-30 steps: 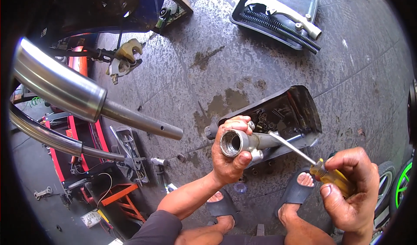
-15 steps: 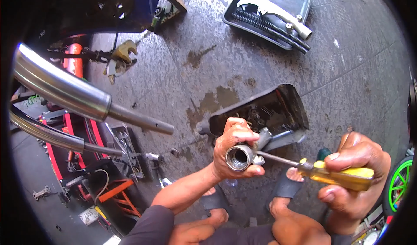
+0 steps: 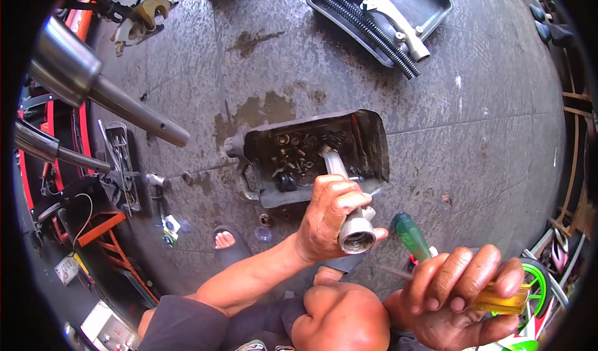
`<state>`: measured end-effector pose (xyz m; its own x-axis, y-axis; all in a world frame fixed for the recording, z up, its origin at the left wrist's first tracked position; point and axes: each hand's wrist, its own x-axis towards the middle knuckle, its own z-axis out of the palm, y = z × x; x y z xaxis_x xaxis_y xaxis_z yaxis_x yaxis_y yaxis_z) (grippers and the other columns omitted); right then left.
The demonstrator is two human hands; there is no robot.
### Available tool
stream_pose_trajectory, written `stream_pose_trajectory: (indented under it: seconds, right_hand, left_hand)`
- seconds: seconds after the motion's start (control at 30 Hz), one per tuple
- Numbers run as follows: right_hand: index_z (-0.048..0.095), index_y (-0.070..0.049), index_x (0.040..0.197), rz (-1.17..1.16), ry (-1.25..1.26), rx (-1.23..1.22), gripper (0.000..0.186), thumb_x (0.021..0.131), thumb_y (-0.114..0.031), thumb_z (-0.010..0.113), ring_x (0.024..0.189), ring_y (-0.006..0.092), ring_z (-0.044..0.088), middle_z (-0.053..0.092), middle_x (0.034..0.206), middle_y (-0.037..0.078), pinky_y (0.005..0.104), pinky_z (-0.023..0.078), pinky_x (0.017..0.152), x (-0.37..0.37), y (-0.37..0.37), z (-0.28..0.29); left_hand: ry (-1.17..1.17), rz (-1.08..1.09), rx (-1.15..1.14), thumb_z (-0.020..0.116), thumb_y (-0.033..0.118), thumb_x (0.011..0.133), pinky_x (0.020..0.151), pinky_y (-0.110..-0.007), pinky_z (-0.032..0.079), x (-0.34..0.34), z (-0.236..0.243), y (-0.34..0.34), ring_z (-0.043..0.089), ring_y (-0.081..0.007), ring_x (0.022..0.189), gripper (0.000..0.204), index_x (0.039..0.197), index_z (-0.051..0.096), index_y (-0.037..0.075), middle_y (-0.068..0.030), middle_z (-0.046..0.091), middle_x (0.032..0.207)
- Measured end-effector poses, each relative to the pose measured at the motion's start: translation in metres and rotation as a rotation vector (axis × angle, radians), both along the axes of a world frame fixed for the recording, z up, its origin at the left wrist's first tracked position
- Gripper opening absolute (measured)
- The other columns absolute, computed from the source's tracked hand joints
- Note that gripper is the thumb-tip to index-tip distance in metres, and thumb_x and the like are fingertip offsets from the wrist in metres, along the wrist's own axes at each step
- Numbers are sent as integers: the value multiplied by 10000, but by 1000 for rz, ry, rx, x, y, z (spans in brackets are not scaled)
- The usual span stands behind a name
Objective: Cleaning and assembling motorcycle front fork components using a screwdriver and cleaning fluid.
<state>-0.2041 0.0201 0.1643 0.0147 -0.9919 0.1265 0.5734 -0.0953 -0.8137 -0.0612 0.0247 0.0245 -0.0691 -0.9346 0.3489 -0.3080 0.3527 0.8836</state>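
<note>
Landmark: the cut-open can (image 3: 286, 199) on the floor. The left hand (image 3: 333, 220), at the can's near side, has its fingers clamped around a metal tube (image 3: 355, 218). The tube's open mouth faces the person; its far end extends over the can, though contact with the contents cannot be determined. The right hand (image 3: 461, 295), nearer the person and right of the can, has its fingers wrapped around a yellow-handled screwdriver (image 3: 500, 298), the shaft apart from the tube. Small parts (image 3: 301, 164) lie inside the can. Beyond it, a tray (image 3: 431, 13) bears springs (image 3: 369, 28).
</note>
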Motion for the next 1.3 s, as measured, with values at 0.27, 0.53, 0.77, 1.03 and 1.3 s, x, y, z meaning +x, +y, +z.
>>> stream_pose_trajectory:
  seconds: [0.27, 0.53, 0.77, 1.03, 1.3]
  right_hand:
    - [456, -119, 884, -123, -14, -77, 353, 1009, -442, 528, 350, 99, 362, 417, 543, -2, 236, 317, 356, 21, 2, -27]
    - [464, -130, 655, 340, 42, -24, 600, 958, -647, 435, 422, 121, 459, 531, 547, -10, 259, 442, 487, 1, -5, -34]
    - [418, -121, 641, 224, -131, -76, 553, 1000, -536, 486, 380, 108, 335, 390, 527, -7, 275, 287, 371, 24, -11, -20]
    - [453, -130, 634, 188, -41, -10, 534, 990, -527, 490, 372, 114, 388, 438, 501, -7, 278, 336, 379, 17, -7, -19]
    - [443, -136, 612, 46, 16, 42, 564, 1011, -534, 404, 310, 100, 348, 392, 437, -28, 286, 279, 318, 37, -2, -36]
  left_hand:
    - [-62, 57, 62, 878, 142, 656, 775, -380, 451, -5, -4, 19, 556, -255, 842, 314, 874, 657, 98, -32, 668, 866]
    - [18, 123, 103, 856, 91, 637, 801, -390, 420, -7, -5, 24, 549, -248, 858, 300, 849, 647, 127, -10, 678, 871]
    - [16, 102, 101, 843, 114, 654, 805, -384, 406, -4, -7, 25, 544, -248, 853, 276, 845, 644, 127, -5, 680, 872]
    - [4, 105, 129, 829, 81, 652, 799, -376, 396, -1, -7, 23, 536, -240, 838, 271, 838, 639, 137, 1, 673, 865]
    - [1, 122, 108, 836, 91, 649, 805, -374, 410, -9, -7, 28, 554, -250, 836, 266, 823, 640, 138, -7, 677, 864]
